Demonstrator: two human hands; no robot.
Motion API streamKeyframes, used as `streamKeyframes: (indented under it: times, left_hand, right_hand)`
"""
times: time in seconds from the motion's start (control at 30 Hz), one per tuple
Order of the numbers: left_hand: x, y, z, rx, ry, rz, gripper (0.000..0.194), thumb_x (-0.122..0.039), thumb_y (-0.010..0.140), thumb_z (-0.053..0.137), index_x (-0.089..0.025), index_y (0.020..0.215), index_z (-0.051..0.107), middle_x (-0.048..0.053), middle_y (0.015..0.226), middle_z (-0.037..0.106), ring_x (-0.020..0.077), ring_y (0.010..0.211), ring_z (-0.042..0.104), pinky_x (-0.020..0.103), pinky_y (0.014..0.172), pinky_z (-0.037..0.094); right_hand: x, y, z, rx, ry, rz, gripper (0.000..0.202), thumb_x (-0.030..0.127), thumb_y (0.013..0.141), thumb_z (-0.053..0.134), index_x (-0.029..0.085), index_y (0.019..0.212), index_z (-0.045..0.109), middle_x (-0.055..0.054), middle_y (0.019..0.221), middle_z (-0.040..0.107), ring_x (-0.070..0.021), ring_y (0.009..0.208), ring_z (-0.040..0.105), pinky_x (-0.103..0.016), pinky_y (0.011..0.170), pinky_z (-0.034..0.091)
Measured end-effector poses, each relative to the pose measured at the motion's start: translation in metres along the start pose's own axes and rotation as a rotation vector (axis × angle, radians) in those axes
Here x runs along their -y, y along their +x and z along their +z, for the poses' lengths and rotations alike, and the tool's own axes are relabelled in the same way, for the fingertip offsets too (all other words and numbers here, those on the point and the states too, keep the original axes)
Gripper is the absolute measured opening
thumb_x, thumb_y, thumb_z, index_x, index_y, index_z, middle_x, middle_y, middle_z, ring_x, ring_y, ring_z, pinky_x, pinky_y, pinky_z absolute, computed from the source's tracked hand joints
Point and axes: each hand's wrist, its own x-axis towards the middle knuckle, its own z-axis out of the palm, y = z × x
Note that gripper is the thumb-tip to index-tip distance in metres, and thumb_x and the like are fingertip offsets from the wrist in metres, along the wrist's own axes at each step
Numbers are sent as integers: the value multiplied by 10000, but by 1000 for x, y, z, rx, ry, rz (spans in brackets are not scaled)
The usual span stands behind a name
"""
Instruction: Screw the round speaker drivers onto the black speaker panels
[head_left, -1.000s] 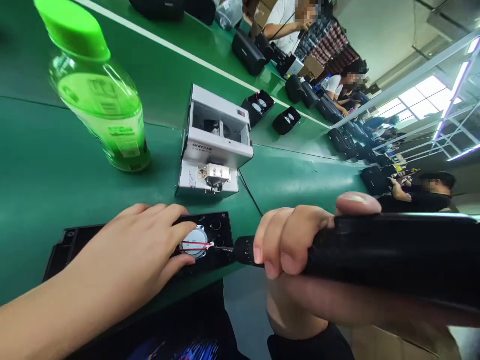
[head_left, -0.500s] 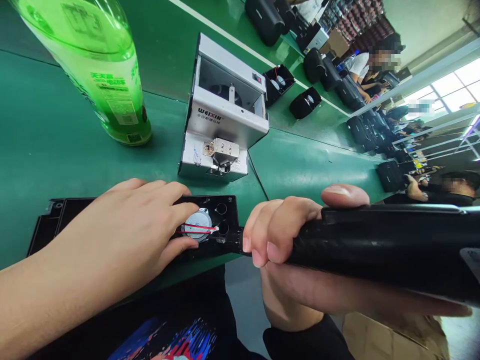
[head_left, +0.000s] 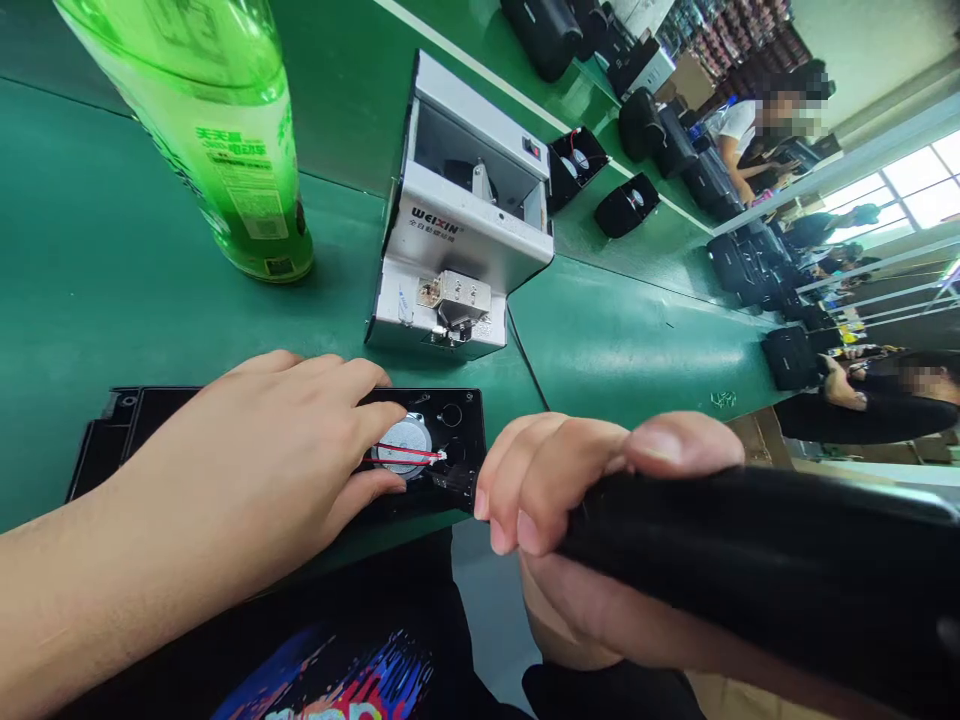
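Note:
A black housing [head_left: 469, 425] lies at the table's near edge, with a round metal speaker [head_left: 405, 445] and red wires [head_left: 409, 452] inside it. My left hand [head_left: 300, 440] rests over the housing, its thumb and forefinger round the speaker's left side. A black power screwdriver [head_left: 750, 550] fills the lower right, and my right hand [head_left: 577, 490] is wrapped round it. The tool's narrow end meets the housing just right of the speaker; its very tip is too small to make out.
A silver WEIXIN machine [head_left: 465, 220] stands beyond the housing, and a green bottle [head_left: 240, 160] stands to its left. Two open black speaker boxes [head_left: 628, 205] sit behind the machine. Farther right are black cases [head_left: 791, 358] and a person [head_left: 870, 400].
The screwdriver's body has tilted lower at the right, with my right hand still round it. My left hand keeps its place on the housing. The whole view has shifted slightly.

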Motion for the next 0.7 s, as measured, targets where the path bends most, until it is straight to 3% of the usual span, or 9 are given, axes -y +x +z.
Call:
streamKeyframes:
  times: [0.13, 0.27, 0.47, 0.6, 0.7]
  left_hand:
    - [-4, -2, 0, -24, 18, 6, 261, -475, 1040, 967, -302, 1232, 931, 131, 1362, 921, 394, 1154, 863, 565, 900, 555]
    - [-6, -3, -2, 8, -48, -44, 273, -485, 1032, 997, -339, 1256, 942, 112, 1385, 924, 398, 1215, 864, 561, 924, 580]
    - [-7, -3, -2, -35, -29, 1, 317, -411, 957, 1037, -292, 1228, 926, 123, 1295, 915, 399, 1092, 860, 575, 883, 581]
    - [-8, -3, -1, -62, -26, 22, 356, -393, 949, 1032, -277, 1267, 919, 117, 1281, 908, 399, 1071, 865, 584, 880, 596]
    - [-7, -5, 2, -101, -69, 28, 433, -348, 983, 1008, -308, 1406, 922, 135, 1435, 893, 409, 1204, 857, 594, 994, 625]
  right_hand:
    - [-1, -4, 4, 9, 27, -48, 377, 570, 1351, 606, 456, 1385, 964, 51, 719, 752, -209, 593, 724, -388, 673, 723]
    - [-9, -6, 5, 11, 40, -90, 354, 516, 1358, 627, 477, 1483, 956, 53, 735, 778, -208, 592, 743, -388, 670, 719]
    - [-21, -9, 6, 5, 51, -175, 347, 440, 1364, 636, 438, 1525, 943, 66, 737, 765, -191, 588, 737, -382, 653, 711]
    - [-29, -15, 12, -91, 74, -209, 307, 436, 1344, 681, 408, 1476, 956, 60, 714, 767, -203, 568, 716, -385, 622, 683]
    - [-30, -11, 12, -152, 172, -168, 400, 689, 1271, 775, 382, 1427, 976, 36, 737, 807, -215, 565, 719, -389, 607, 676]
